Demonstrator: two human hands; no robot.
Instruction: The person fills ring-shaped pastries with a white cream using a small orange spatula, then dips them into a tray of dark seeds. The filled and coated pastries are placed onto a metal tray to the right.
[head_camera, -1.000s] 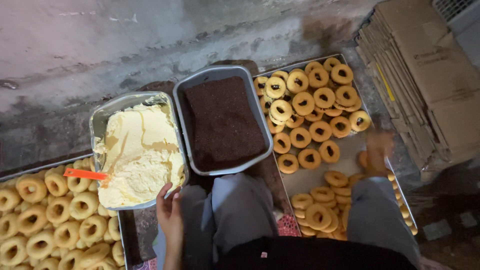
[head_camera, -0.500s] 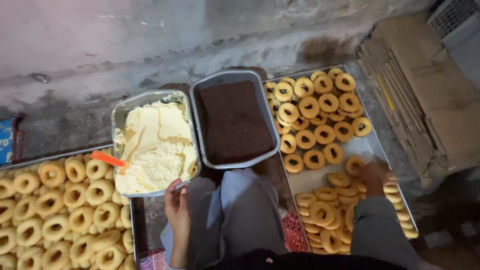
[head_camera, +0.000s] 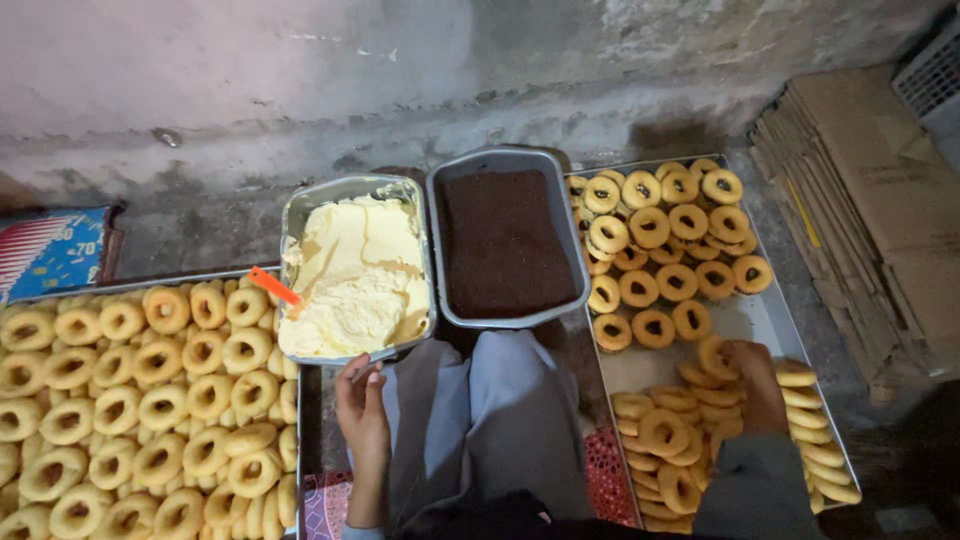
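Rings of pale dough (head_camera: 130, 400) filled the left tray (head_camera: 300, 400). Beside it, the left hand (head_camera: 362, 415) pinched the near rim of the cream pan (head_camera: 357, 275), next to a pan of dark filling (head_camera: 506, 240). At right, the right hand (head_camera: 752, 380) lay on stacked rings (head_camera: 680, 440), fingers curled; whether it gripped one was unclear.

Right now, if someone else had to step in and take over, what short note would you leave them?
Left hand touches the near rim of the cream tray; whether it grips anything is unclear.
Right hand rests on the ring biscuits in the right tray.
Brown filling tray stands beside the cream, an orange-handled tool stuck in the cream.
Left tray: full of plain rings. No filled biscuit is visible.
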